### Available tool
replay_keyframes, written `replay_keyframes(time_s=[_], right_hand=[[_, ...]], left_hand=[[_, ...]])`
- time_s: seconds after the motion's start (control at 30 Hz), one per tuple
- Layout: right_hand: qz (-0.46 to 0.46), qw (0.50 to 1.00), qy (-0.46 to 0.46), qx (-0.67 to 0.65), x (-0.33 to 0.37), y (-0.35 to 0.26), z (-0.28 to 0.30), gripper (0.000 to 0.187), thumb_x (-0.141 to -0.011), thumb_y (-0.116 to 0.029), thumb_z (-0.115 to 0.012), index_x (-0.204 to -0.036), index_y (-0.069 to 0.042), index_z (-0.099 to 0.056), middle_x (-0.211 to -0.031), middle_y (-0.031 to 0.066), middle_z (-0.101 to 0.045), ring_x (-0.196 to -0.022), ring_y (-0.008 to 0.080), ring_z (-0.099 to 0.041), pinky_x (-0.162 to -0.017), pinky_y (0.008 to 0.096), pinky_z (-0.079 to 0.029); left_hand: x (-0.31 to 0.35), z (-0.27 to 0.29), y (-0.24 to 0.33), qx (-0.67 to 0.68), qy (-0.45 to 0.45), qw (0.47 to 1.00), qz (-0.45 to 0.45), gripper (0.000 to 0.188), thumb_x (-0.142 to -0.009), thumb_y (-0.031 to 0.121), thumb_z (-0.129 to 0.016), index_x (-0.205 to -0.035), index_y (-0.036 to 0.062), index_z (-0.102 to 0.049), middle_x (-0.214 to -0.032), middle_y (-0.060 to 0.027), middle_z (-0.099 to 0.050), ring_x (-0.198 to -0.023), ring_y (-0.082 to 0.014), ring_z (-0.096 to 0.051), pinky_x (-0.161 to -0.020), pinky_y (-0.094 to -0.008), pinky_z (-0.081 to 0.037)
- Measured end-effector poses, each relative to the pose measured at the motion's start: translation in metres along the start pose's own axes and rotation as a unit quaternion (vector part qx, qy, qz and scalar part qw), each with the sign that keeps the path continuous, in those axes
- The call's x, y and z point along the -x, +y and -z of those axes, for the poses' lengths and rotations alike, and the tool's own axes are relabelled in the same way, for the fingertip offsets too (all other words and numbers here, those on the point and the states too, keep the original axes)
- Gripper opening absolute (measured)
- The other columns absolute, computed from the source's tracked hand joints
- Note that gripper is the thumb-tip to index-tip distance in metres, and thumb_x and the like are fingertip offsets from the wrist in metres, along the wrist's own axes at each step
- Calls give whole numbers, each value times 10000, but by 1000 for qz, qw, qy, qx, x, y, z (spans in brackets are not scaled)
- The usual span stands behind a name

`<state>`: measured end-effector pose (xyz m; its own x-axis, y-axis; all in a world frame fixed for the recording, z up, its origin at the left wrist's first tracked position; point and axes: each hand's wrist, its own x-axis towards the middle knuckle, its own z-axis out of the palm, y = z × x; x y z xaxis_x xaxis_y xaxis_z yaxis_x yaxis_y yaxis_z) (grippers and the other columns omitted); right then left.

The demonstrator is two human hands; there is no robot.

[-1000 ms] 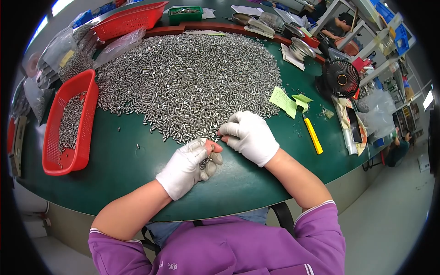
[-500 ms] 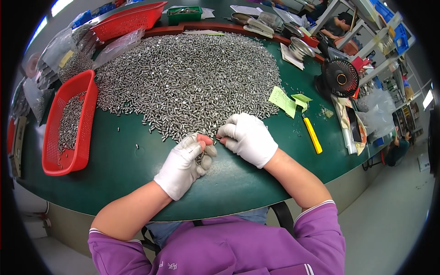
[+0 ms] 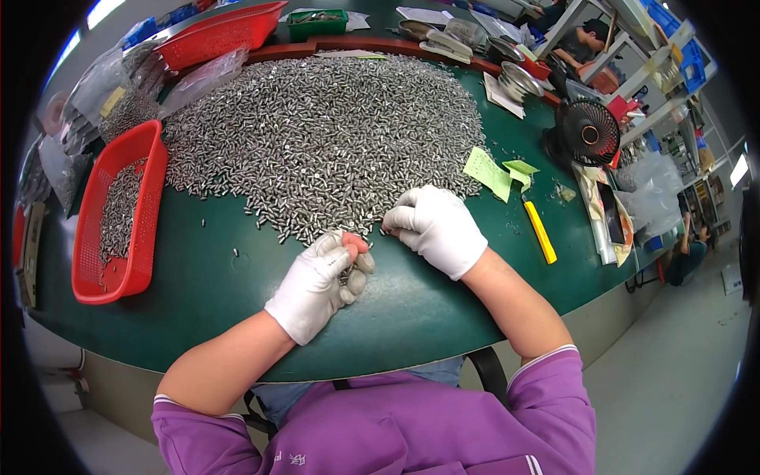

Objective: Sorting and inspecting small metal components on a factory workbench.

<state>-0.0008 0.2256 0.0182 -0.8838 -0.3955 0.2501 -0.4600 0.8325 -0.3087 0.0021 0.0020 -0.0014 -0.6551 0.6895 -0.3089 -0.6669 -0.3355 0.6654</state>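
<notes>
**Pile of pins ahead of 2 gloved hands**

The pile (image 3: 324, 134) lies straight ahead of the left hand (image 3: 313, 289) and ahead and to the left of the right hand (image 3: 442, 229). The right hand is the nearer: its curled fingertips overlap the pile's near edge in this view. Whether they pinch a pin cannot be told. The left hand is closed around several pins (image 3: 345, 275), visible between palm and fingers, its thumb and index tips meeting or nearly so just short of the pile. Long axes in the pile point every way, with no common direction.

Materials: the pins are short, bright metal cylinders, smooth and reflective, massed into a grainy, broad mound. The gloves (image 3: 297, 317) are matte white cloth, with some fingertips bare. The table (image 3: 443, 324) is smooth dark green, with a dull sheen. At left stands a red plastic tray (image 3: 152, 198), long, round-cornered and slotted, holding more pins; 2 loose pins lie between it and the left hand. To the right of the pile are creased green paper (image 3: 488, 174) and a slim yellow-handled tool (image 3: 540, 231).
</notes>
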Motion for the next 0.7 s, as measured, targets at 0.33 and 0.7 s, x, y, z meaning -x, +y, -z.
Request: replay_keyframes(time_s=[0.33, 0.7], right_hand=[[56, 998, 31, 29, 1, -4, -5, 109, -725, -143, -711, -794, -95, -642, -785, 72, -605, -750, 295, -594, -646, 401, -484], [36, 999, 26, 21, 0, -8, -9, 138, -736, -147, -705, -859, -111, -655, -798, 58, -605, -765, 284, -589, -666, 398, -483]], left_hand=[[0, 1, 1, -11, -2, 1000, 21, 192, -912, 279, -640, -1011, 131, -567, -866, 4, -592, -680, -69, -486, -598, -193, -403], [-1, 3, -1, -9, -3, 1000, 23, 198, -908, 275, -648, -1020, 131, -570, -872, 9, -602, -699, -58, -523, -623, -184, -429]])
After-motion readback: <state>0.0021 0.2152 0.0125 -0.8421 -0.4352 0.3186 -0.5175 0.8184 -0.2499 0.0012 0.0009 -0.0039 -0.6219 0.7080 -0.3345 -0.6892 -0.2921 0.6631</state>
